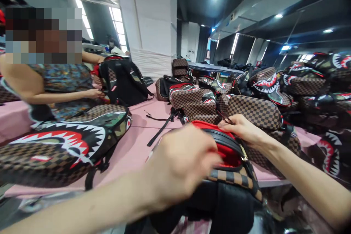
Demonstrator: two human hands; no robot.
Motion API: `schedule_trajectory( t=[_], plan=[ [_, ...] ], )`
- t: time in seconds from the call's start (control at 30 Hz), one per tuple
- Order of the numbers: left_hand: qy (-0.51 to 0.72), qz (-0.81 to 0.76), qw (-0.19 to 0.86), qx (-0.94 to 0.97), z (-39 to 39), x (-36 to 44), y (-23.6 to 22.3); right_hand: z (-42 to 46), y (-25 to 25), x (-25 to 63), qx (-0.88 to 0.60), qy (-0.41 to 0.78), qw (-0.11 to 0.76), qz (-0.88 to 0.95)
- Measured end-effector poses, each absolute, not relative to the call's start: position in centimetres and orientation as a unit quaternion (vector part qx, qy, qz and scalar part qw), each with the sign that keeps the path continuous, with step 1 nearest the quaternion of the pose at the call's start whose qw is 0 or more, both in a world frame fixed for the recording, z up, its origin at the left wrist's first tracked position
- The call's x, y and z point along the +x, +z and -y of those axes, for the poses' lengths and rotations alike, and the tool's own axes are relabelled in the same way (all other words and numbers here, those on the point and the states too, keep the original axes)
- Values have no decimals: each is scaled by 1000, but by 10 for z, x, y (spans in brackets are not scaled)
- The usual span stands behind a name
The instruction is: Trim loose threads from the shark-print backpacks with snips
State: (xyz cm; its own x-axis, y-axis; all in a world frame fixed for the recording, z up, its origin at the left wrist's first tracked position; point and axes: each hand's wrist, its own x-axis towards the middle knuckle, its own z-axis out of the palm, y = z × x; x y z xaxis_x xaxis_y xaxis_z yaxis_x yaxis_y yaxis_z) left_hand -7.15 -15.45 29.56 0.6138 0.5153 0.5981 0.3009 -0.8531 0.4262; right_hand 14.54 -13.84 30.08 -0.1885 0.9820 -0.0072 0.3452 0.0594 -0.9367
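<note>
Left hand (183, 161): motion-blurred, fingers curled in narrow over the near left part of the bag mouth; cannot tell whether they grip anything
Right hand (242, 128): thumb and fingers closed narrow on the far rim of the opening
Checkered backpack (233, 177): in front of the wearer at the near edge of the pink table (131, 135), its mouth gaping
Red lining (231, 156): exposed inside the mouth, under a black zippered edge
Gold zipper pull (244, 153): at the right end of the opening
Shark-face backpack (68, 142): lying on the table to the left
Co-worker (67, 87): at left, both hands at a black backpack (124, 82)
Loose black straps (161, 129): on the cloth beyond the left hand
Backpack pile (252, 108): beyond and to the right, mostly brown check with shark mouths
</note>
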Motion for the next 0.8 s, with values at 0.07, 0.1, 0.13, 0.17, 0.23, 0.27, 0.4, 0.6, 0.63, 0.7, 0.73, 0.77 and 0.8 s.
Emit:
schedule_trajectory(
  t=[0.07,0.1,0.13,0.17,0.23,0.27,0.4,0.6,0.63,0.7,0.73,0.77,0.8],
  plan=[
    [254,-193,130,939,166,-66,299,137,300,145,-509,455,381,624],
    [179,-186,154,954,167,-62,301,137,300,144,-503,456,391,620],
    [102,-178,194,959,164,-57,303,138,300,143,-498,455,400,621],
    [26,-164,237,957,159,-52,306,140,299,142,-492,452,404,625],
    [-108,-138,307,935,147,-40,311,143,296,138,-479,446,405,638],
    [-156,-130,327,923,141,-34,312,144,295,137,-475,444,405,643],
    [-213,-138,343,904,130,-13,315,139,290,138,-470,437,412,647],
    [45,-329,124,935,100,-19,317,147,287,175,-516,269,562,588],
    [117,-353,78,925,92,-23,316,155,283,182,-527,234,583,572],
    [204,-370,48,905,78,-27,314,174,272,190,-550,209,569,574],
    [215,-368,65,902,72,-27,312,181,265,191,-560,217,536,593],
    [214,-367,94,900,67,-24,311,186,258,189,-569,227,503,610],
    [208,-366,125,898,64,-20,310,188,251,186,-575,238,478,619]
  ],
)
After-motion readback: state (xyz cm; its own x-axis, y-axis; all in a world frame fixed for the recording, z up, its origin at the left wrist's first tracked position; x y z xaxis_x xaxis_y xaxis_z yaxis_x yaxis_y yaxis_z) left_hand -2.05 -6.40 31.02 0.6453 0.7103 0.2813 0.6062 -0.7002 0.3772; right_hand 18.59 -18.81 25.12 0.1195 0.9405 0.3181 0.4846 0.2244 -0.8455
